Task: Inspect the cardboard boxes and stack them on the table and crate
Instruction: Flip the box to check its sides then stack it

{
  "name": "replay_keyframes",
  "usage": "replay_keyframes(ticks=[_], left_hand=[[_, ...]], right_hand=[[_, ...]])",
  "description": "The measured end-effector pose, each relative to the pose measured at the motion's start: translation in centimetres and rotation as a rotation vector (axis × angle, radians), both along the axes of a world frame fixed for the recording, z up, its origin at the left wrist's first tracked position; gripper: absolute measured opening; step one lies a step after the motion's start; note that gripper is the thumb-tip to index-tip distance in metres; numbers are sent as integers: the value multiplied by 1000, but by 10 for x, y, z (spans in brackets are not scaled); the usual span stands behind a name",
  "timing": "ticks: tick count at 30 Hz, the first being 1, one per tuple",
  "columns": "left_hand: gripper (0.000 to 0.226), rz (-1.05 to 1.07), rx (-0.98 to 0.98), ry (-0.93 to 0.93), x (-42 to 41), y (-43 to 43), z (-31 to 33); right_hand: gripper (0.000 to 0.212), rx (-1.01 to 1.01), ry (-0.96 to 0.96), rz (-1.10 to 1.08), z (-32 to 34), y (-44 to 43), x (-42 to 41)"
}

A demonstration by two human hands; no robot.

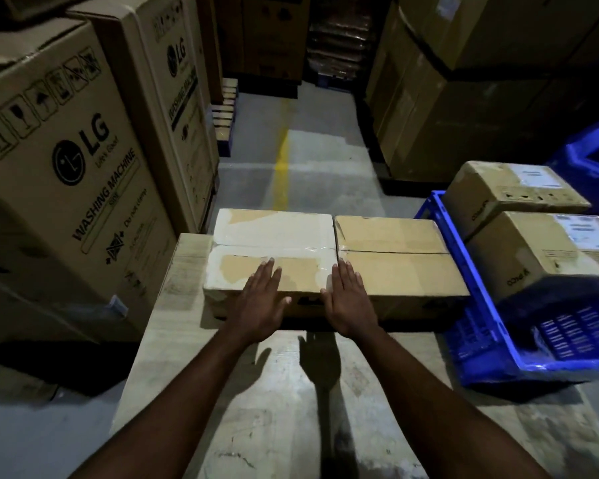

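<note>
Two flat cardboard boxes lie side by side at the far end of the worn table (pixel 267 392). The left box (pixel 274 233) has white torn patches and clear tape on top; the right box (pixel 395 261) is plain brown. My left hand (pixel 261 302) rests flat, fingers straight, on the near edge of the left box. My right hand (pixel 348 299) lies flat over the seam between the two boxes. To the right, a blue plastic crate (pixel 478 305) holds two smaller labelled boxes, one behind (pixel 509 191) and one in front (pixel 540 250).
Tall washing machine cartons (pixel 66 174) stand close on the left. Large cartons (pixel 464 98) are stacked at the back right. A grey aisle with a yellow floor line (pixel 281 167) runs ahead. A blue bin (pixel 595 157) shows at the far right.
</note>
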State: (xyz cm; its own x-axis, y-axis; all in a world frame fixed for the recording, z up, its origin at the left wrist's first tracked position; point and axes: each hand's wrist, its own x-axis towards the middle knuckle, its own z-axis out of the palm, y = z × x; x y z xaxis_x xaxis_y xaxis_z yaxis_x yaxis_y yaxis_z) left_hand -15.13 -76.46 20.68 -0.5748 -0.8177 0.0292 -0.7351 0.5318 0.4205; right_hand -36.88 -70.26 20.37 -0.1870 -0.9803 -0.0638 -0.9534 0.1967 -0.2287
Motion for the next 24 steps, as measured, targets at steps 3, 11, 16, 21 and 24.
replay_keyframes(ticks=[3,11,16,21,24], left_hand=[[70,65,1,71,7,29,-1],[80,336,133,65,-5,171,-27],[83,499,288,103,0,313,-65],[90,706,393,92,18,438,-77],[94,851,439,111,34,499,-82]], right_hand=[[66,-26,-40,31,-3,25,-4],[61,-85,-280,232,-18,115,-8],[65,46,-438,354,-40,194,15],[56,200,-513,535,-61,274,60],[56,266,-522,641,-66,319,88]])
